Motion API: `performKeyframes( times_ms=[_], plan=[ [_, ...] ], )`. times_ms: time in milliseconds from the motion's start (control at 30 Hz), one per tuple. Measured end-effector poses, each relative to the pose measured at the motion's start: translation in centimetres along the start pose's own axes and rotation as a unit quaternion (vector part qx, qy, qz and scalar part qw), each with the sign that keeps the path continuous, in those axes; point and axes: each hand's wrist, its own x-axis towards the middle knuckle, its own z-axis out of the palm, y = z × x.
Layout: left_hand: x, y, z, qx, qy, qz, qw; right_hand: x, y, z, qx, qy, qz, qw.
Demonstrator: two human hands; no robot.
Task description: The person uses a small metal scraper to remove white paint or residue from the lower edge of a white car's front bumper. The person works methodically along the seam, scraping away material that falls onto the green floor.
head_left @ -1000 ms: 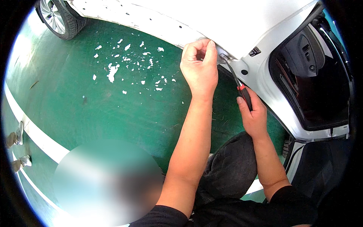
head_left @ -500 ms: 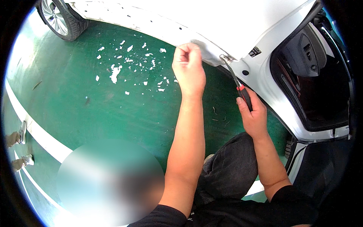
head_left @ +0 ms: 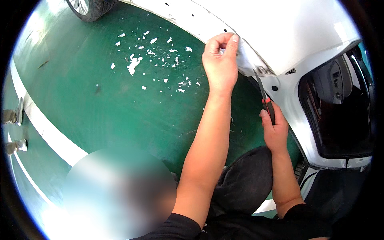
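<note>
My left hand (head_left: 219,64) pinches a strip of white film (head_left: 245,63) at the lower edge of a white car body panel (head_left: 304,32), thumb and fingers closed on it. My right hand (head_left: 274,130) grips a knife (head_left: 265,96) with a red and black handle. Its thin blade points up toward the panel edge just right of the pinched film. Both forearms reach up from the lower edge over my dark trouser knee (head_left: 244,184).
Several white film scraps (head_left: 152,56) lie scattered on the green floor (head_left: 120,112). A car wheel (head_left: 90,7) stands at the top left. A white floor line (head_left: 48,132) runs along the left. The open car interior (head_left: 340,108) is dark at the right.
My left hand has moved along the panel edge, first left, then back right, still pinching the film. The right hand with the knife has stayed almost in place.
</note>
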Motion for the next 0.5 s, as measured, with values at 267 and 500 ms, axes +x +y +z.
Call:
performKeyframes(
  times_ms=[267, 500],
  plan=[
    [1.2, 1.5, -0.5, -0.033, 0.028, -0.063, 0.997, 0.5, -1.1, 0.8, 0.000, -0.014, 0.009, 1.000],
    [1.3, 1.7, -1.2, -0.139, 0.068, -0.097, 0.983, 4.7, -8.4, 0.1, -0.097, -0.026, -0.101, 0.990]
  ],
)
